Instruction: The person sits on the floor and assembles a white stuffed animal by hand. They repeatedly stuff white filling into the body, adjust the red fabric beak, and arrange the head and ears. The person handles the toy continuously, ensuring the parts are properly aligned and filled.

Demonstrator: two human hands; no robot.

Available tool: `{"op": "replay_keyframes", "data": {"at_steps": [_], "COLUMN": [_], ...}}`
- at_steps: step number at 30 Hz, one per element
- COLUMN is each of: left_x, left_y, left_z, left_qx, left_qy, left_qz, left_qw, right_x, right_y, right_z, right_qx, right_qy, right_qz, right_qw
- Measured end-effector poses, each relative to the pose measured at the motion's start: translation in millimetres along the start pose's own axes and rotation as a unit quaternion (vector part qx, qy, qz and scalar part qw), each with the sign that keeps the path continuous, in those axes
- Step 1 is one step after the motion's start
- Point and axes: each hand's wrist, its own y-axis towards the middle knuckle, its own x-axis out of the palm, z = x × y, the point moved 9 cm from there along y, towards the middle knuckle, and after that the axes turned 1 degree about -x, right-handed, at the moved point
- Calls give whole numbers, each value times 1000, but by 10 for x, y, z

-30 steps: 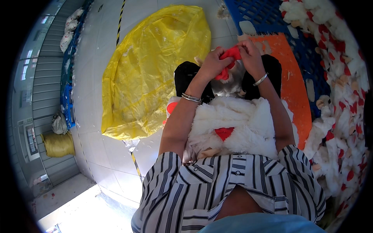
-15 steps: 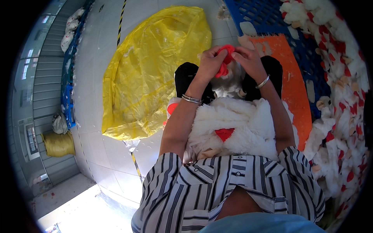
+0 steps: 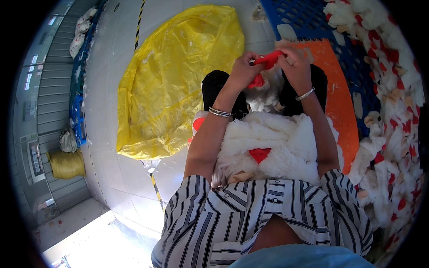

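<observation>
Between my two hands a piece of red fabric point(image 3: 270, 59) is stretched, with white plush hanging below it. My left hand point(image 3: 244, 71) pinches its left side, and my right hand point(image 3: 295, 67) grips the right end between thumb and fingers. A lower red part point(image 3: 257, 81) of the piece dangles near the left fingers. On my lap lies a heap of white plush pieces point(image 3: 272, 138) with a red triangular patch point(image 3: 259, 155) on top. The hanging plush is partly hidden behind my hands and knees.
A large yellow plastic bag point(image 3: 165, 89) lies spread on the tiled floor to the left. To the right are an orange sheet point(image 3: 342, 107), a blue plastic pallet point(image 3: 308, 18) and a big pile of white and red plush pieces point(image 3: 393, 111).
My right hand has shifted slightly up and to the right, drawing the red fabric out longer between my hands. My left hand stays nearly in place.
</observation>
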Motion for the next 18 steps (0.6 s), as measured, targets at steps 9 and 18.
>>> {"op": "replay_keyframes", "data": {"at_steps": [9, 18], "left_x": [-137, -96], "left_y": [14, -97], "left_z": [58, 151], "left_qx": [56, 29], "left_qy": [-60, 6], "left_qz": [44, 9], "left_qw": [996, 1000], "right_x": [76, -59], "right_y": [-16, 130], "right_z": [194, -384], "right_qx": [93, -38], "right_qy": [4, -45], "right_qz": [-66, -30], "right_qw": [993, 998]}}
